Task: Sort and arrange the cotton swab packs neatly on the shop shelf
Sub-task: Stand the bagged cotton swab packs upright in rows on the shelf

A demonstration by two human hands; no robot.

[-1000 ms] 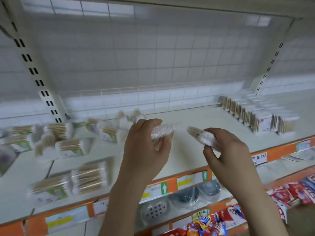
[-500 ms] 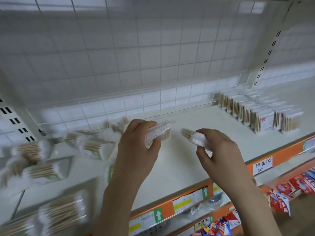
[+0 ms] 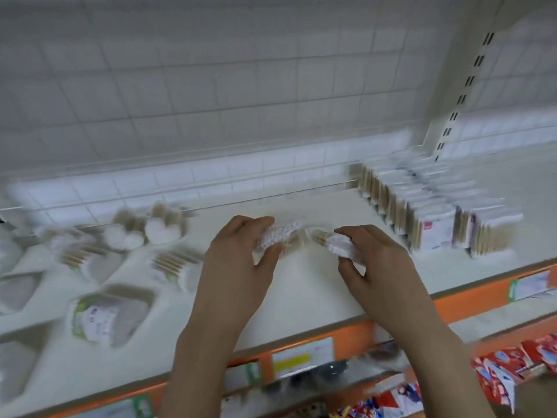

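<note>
Mid-carry, one swab pack per hand, both held over the bare middle stretch of the shelf [image 3: 301,285]. Left hand [image 3: 238,267] grips a swab pack [image 3: 278,235] edge-up, fingers [image 3: 256,221] curled over its top and the thumb pressed under it; the white swab tips show along the upper edge. Right hand [image 3: 382,267] grips a second swab pack [image 3: 334,244], fingers curled round its far end, the near end pointing toward the left hand's pack. The two packs are close, nearly tip to tip, though blur hides whether they touch. To the right stands the tidy row of packs [image 3: 422,212], upright and pressed together, running from the back rail toward the shelf front, with a shorter second row just beside it. To the left lie the loose packs [image 3: 177,263], flat and at odd angles, with a cluster of round white pieces behind them near the rail; too blurred to identify. Judged step: transfer from the loose heap to the standing rows, sorting not yet finished, since plenty lies unsorted. Next move likely calls for turning both packs upright, labels facing the same way as the row, and setting them against its front end without toppling the neighbours.
</note>
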